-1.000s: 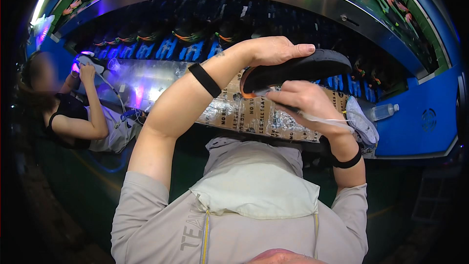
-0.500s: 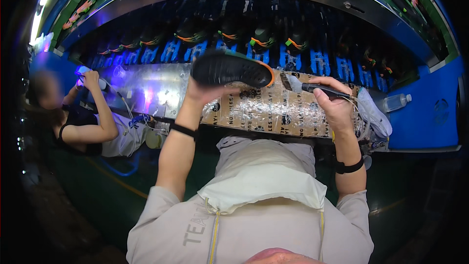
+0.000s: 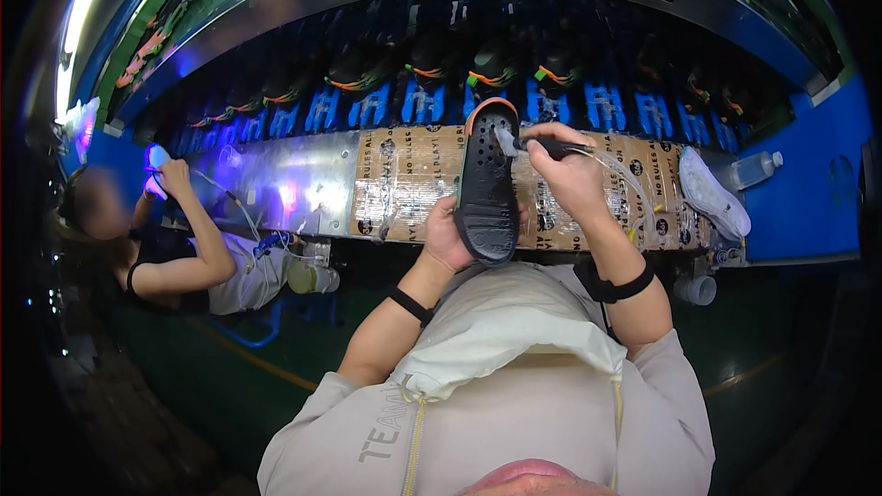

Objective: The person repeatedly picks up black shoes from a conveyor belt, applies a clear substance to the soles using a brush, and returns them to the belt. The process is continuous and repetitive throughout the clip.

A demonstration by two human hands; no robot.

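Both busy: left hand gripping black sole, right hand pinching brush; keep strokes along toe rim, sole steady.

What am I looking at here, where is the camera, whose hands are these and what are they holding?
The camera sits on a person's head and looks down at their own arms, so the picture bends at the edges. Their left hand holds a black shoe sole upright, tread side facing the camera. Their right hand holds a slim tool with a thin hose against the sole's top end. In front runs a workbench edge covered in taped cardboard, with rows of shoes on blue holders behind. A light sole and a clear bottle lie to the right. A co-worker works on the left.
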